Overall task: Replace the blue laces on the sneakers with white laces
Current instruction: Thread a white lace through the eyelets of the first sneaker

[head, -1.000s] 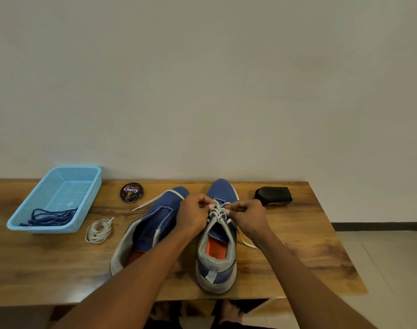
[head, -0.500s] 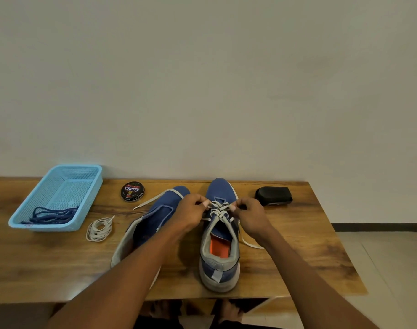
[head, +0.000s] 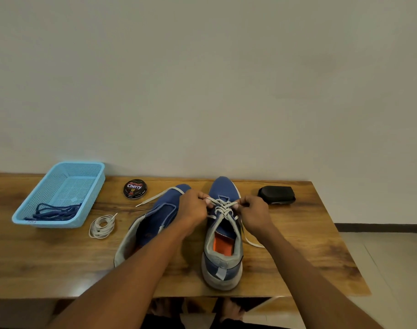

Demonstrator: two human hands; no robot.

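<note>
The white lace [head: 222, 207] crosses the eyelets of the right sneaker [head: 222, 236], between the two hands. The left hand [head: 193, 210] pinches it on one side, the right hand [head: 255, 213] pinches it on the other. The second sneaker [head: 155, 222] lies just left of the left hand. Farther left, blue laces [head: 53, 211] lie in the basket [head: 84, 198] on the desk [head: 297, 245].

We saw 2 sneakers [head: 222, 233] mid-table [head: 48, 257], basket [head: 88, 186] holding laces [head: 53, 211] at the left edge, tin [head: 135, 189] and brush [head: 276, 195] along the back edge.
</note>
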